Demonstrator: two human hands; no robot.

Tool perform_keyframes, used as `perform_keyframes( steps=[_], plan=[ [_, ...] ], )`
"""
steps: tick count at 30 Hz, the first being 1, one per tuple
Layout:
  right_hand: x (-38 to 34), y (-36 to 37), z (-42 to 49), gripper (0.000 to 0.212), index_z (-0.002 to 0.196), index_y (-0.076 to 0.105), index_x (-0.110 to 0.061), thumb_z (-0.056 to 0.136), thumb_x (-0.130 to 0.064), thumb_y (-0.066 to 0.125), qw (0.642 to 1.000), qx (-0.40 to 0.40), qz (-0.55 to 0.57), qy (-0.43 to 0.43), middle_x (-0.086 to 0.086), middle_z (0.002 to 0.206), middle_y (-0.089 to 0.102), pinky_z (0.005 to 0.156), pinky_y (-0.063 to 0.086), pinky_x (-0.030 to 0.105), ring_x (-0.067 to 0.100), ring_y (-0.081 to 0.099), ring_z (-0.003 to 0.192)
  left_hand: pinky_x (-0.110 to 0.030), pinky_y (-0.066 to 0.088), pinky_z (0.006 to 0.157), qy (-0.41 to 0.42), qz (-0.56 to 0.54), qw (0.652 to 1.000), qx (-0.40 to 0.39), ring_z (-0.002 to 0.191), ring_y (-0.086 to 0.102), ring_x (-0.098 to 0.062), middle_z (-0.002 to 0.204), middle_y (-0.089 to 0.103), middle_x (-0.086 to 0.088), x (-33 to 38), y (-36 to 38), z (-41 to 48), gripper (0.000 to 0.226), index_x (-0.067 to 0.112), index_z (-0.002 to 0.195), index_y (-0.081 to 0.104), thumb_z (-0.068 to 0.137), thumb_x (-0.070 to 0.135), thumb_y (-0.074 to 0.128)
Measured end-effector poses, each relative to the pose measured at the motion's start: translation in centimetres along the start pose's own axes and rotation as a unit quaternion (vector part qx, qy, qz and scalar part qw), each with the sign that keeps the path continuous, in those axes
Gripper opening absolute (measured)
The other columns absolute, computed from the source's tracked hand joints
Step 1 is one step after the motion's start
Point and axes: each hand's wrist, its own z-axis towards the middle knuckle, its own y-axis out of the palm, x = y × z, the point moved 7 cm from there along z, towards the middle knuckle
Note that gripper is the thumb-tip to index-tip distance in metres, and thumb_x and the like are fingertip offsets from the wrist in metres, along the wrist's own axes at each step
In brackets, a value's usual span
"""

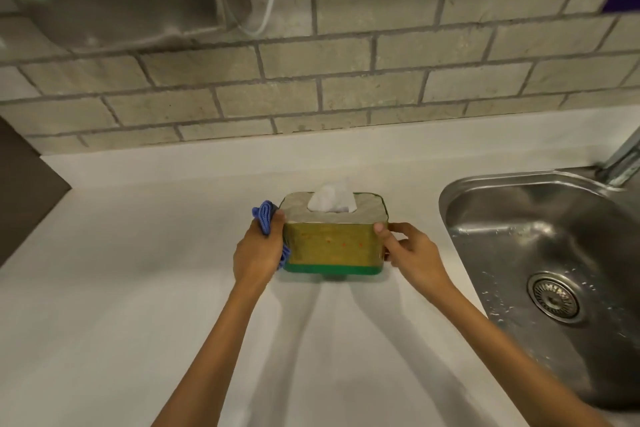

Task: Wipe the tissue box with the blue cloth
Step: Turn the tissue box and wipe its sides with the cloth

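Observation:
The tissue box (331, 246) stands on the white counter, olive-yellow with a green base and a grey top, and a white tissue (332, 198) sticks up from its slot. My left hand (258, 251) holds the bunched blue cloth (265, 220) and presses it against the box's left end. Part of the cloth shows above my fingers and a bit below my palm. On the other side, my right hand (407, 255) grips the box's right end, thumb on the front upper corner.
A steel sink (485, 215) with a drain (553, 298) is set into the counter (138, 288) just right of the box, with a tap base at its far right corner. A brick-tiled wall (346, 90) rises behind. A dark panel borders the counter's left edge.

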Motion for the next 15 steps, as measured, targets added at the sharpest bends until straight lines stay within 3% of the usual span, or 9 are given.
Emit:
perform_keyframes(
  steps=[5, 8, 11, 13, 15],
  plan=[
    [-0.6, 0.0, -1.8, 0.067, 0.134, 0.043, -0.019, 0.080, -0.059, 0.050, 0.999, -0.045, 0.007, 0.025, 0.010, 0.079, 0.070, 0.074, 0.057, 0.036, 0.021, 0.067, 0.068, -0.030, 0.036, 0.071, 0.033, 0.079, 0.996, -0.018, 0.065, 0.051, -0.016, 0.064, 0.050, 0.007, 0.7, -2.0, -1.0, 0.048, 0.022, 0.087, 0.050, 0.090, 0.064, 0.026],
    [-0.8, 0.1, -1.4, 0.070, 0.136, 0.041, -0.022, 0.078, -0.061, 0.050, 0.997, -0.069, 0.012, 0.034, 0.010, 0.083, 0.068, 0.061, 0.057, 0.028, 0.021, 0.067, 0.064, -0.031, 0.038, 0.073, 0.023, 0.108, 0.993, -0.035, 0.077, 0.054, -0.023, 0.069, 0.052, 0.004, 0.8, -2.2, -0.9, 0.053, 0.022, 0.090, 0.052, 0.086, 0.069, 0.026],
    [-0.7, 0.4, -0.5, 0.074, 0.134, 0.043, -0.025, 0.075, -0.070, 0.043, 0.996, -0.076, -0.007, 0.040, 0.005, 0.082, 0.066, 0.055, 0.052, 0.021, 0.017, 0.065, 0.063, -0.031, 0.038, 0.072, 0.025, 0.099, 0.994, -0.037, 0.074, 0.054, -0.022, 0.068, 0.054, 0.003, 0.9, -2.2, -0.9, 0.056, 0.020, 0.089, 0.052, 0.086, 0.069, 0.027],
    [-0.4, 0.5, 0.2, 0.085, 0.134, 0.042, -0.026, 0.067, -0.078, 0.037, 0.996, -0.075, -0.022, 0.037, 0.004, 0.097, 0.063, 0.070, 0.051, 0.026, 0.018, 0.062, 0.078, -0.031, 0.038, 0.070, 0.030, 0.085, 0.995, -0.033, 0.072, 0.054, -0.021, 0.066, 0.054, 0.004, 1.1, -2.0, -0.8, 0.056, 0.018, 0.089, 0.053, 0.087, 0.068, 0.028],
    [0.1, 0.8, 1.0, 0.098, 0.140, 0.034, -0.026, 0.059, -0.081, 0.034, 0.996, -0.078, -0.022, 0.028, 0.008, 0.127, 0.053, 0.095, 0.042, 0.037, 0.024, 0.054, 0.110, -0.030, 0.037, 0.070, 0.029, 0.064, 0.997, -0.024, 0.072, 0.054, -0.021, 0.066, 0.053, 0.005, 1.1, -2.0, -0.9, 0.054, 0.019, 0.090, 0.052, 0.086, 0.068, 0.030]
  ],
)
